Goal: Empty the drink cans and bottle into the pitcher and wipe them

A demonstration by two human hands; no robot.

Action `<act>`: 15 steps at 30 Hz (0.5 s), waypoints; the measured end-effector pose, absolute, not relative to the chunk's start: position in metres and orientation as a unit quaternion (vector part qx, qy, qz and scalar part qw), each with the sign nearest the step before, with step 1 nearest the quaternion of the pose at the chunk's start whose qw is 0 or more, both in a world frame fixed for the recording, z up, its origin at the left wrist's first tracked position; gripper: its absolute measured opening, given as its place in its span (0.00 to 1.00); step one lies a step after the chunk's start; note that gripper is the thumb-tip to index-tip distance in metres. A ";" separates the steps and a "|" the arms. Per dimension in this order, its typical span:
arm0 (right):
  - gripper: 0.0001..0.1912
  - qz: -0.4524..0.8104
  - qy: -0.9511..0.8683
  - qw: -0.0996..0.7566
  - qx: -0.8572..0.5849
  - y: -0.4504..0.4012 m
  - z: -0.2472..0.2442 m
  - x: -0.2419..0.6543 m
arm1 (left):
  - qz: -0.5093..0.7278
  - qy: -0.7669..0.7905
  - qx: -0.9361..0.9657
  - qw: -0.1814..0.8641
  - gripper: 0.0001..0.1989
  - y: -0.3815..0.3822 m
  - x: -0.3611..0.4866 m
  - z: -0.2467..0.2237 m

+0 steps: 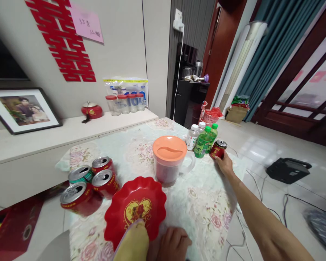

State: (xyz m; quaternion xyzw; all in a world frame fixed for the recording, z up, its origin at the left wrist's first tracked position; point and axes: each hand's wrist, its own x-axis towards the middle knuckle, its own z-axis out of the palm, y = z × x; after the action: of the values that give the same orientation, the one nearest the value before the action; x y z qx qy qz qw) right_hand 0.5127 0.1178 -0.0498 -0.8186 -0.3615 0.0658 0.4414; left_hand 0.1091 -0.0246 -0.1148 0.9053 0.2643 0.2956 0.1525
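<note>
At the table's far right edge, my right hand [225, 164] grips a red drink can [217, 149], its fingers around the lower part. My left hand [174, 243] lies at the bottom of the view with its fingers curled; whatever may be inside it is hidden. Left of that hand, a yellowish, cloth-like thing with a purple edge [134, 241] reaches over a red scalloped plate [154, 203] with a gold heart. Behind the plate stands a clear pitcher [167, 170] with an orange lid and dark contents. Green-capped bottles [203, 143] stand beside the held can.
Several opened cans [105, 181] stand together at the left. A white-capped bottle [192, 137] is near the green ones. On the white cabinet [70, 128] are red-lidded jars [123, 104], a red pot [91, 111] and a framed photo [24, 125]. A black case [288, 169] and cables lie on the floor.
</note>
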 end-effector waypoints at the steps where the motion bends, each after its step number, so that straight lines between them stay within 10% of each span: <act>1: 0.20 0.065 -0.354 0.441 -0.822 0.114 -0.052 0.510 | 0.308 0.263 0.902 0.152 0.13 -0.026 0.111 -0.113; 15: 0.39 0.039 -0.334 0.400 -0.853 0.050 -0.053 0.453 | 0.372 0.447 0.800 -0.149 0.06 -0.070 0.056 -0.038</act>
State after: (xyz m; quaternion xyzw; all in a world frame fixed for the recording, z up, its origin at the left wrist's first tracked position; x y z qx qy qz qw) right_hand 0.4532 0.0501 -0.0533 -0.8529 -0.3336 0.0393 0.3996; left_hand 0.0558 -0.0696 -0.0379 0.7995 0.4473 0.3719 -0.1494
